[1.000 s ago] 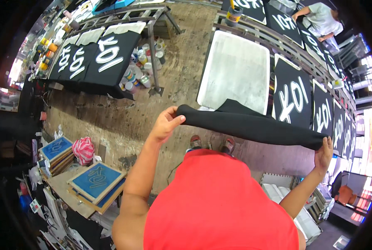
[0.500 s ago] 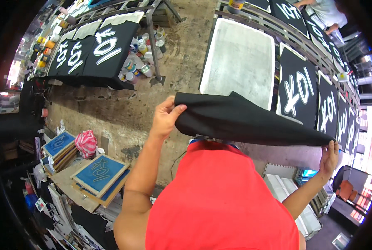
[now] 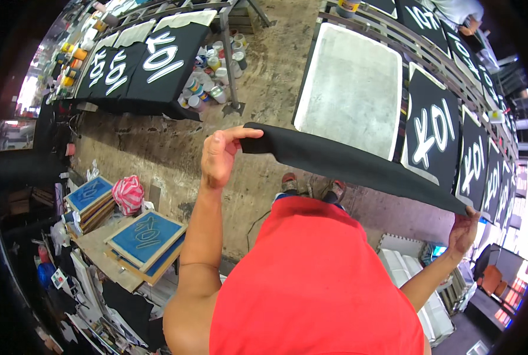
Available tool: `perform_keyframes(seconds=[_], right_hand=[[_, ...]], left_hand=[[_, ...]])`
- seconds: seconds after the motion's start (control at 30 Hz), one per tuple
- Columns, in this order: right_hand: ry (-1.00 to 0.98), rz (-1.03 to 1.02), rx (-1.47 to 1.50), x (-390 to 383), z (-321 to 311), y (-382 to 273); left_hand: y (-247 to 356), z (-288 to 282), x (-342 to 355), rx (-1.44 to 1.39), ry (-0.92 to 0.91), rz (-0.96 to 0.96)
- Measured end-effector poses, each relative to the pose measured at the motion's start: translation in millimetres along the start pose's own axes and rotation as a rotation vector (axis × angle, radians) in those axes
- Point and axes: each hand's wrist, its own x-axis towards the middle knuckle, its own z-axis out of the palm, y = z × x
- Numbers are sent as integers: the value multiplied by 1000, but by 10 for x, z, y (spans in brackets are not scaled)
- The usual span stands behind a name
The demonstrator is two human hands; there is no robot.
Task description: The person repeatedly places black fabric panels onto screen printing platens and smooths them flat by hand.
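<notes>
View: head camera, looking down past a red shirt (image 3: 311,284) to a dusty concrete floor (image 3: 157,148).
Step in hand: judging by the pose, a black garment (image 3: 358,163) is being spread out flat in the air in front of the bare grey printing board (image 3: 352,89).
Left hand: the left hand (image 3: 219,157) is clenched on the cloth's left edge, thumb on top.
Right hand: the right hand (image 3: 464,231) grips the cloth's far right end, fingers closed over it.
Cloth: plain black, unprinted, pulled taut in a long band between both hands, held above the floor, just short of the board.
Next move: likely calls for lowering the cloth squarely over the board, edges even.
Nearby: printed black shirts (image 3: 432,133) on boards to the right; blue screen frames (image 3: 145,236) stacked at lower left.
</notes>
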Motion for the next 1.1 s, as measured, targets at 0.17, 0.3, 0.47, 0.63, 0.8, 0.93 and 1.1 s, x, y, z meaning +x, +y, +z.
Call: perform_keyframes(seconds=[0.17,0.3,0.47,0.63,0.8,0.93,1.1], right_hand=[[61,17,-75,63,-181,58],[36,72,-116,114,-131,114],[89,157,-269,53,190,134],[26,214,-274,-123,646,65],[-55,202,-13,-219,938,-139],[-89,140,51,-285,866,-165],[117,299,-170,-397,882,106]], left_hand=[[70,-1,30,-135,-3,-134],[76,-17,40,130,61,-317],[34,-107,62,315,111,-283],[-14,-279,131,20,66,-337],[56,-475,255,36,34,-296],[161,-696,354,89,6,-258],[203,-1016,329,161,71,-208]])
